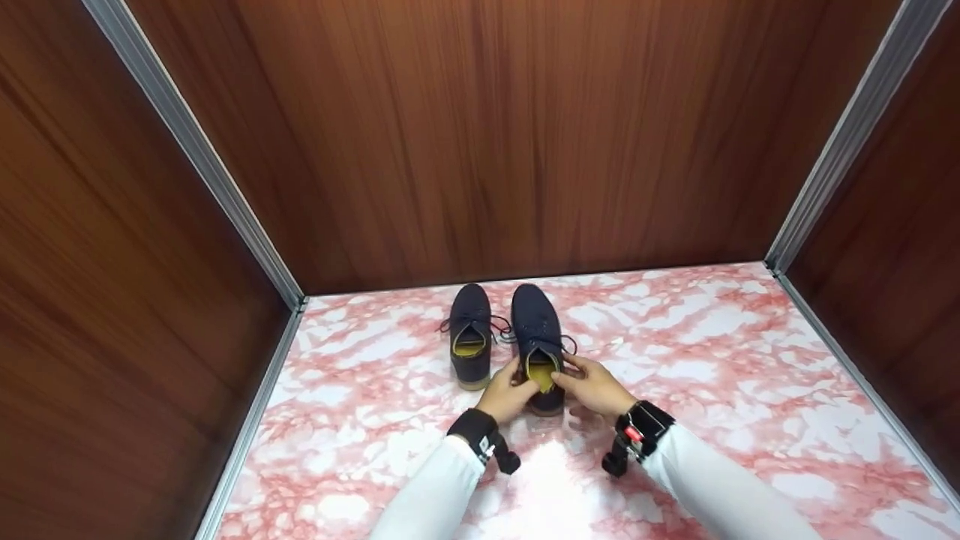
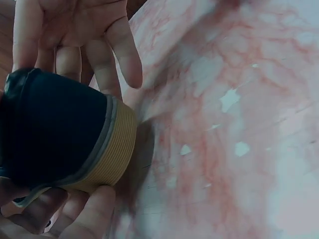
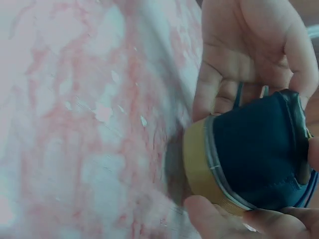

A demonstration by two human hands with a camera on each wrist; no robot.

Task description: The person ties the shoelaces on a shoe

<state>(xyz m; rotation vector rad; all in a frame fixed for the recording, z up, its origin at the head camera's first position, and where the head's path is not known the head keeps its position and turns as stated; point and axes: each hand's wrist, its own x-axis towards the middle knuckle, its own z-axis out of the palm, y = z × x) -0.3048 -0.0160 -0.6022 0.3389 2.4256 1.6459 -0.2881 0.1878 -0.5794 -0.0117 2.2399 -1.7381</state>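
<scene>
A pair of dark navy lace-up shoes with yellow insides sits side by side, toes pointing away from me. My left hand (image 1: 510, 394) grips the left side of the right-hand shoe (image 1: 534, 309), its thumb at the rim of the opening. On the other side my right hand (image 1: 596, 386) holds the same shoe with its thumb at the opening and fingers along the outside. Both wrist views show the shoe's heel (image 2: 60, 129) with its ribbed tan sole between the two hands. Whether the heel touches the floor, I cannot tell. The left-hand shoe (image 1: 470, 302) stands untouched, its laces spread sideways.
The floor (image 1: 375, 450) has a red and white marbled pattern. A brown wood-grain wall (image 1: 480, 150) rises just beyond the shoe toes. More wood-grain panels stand at left and right, with grey metal strips (image 1: 202, 150) along the corners.
</scene>
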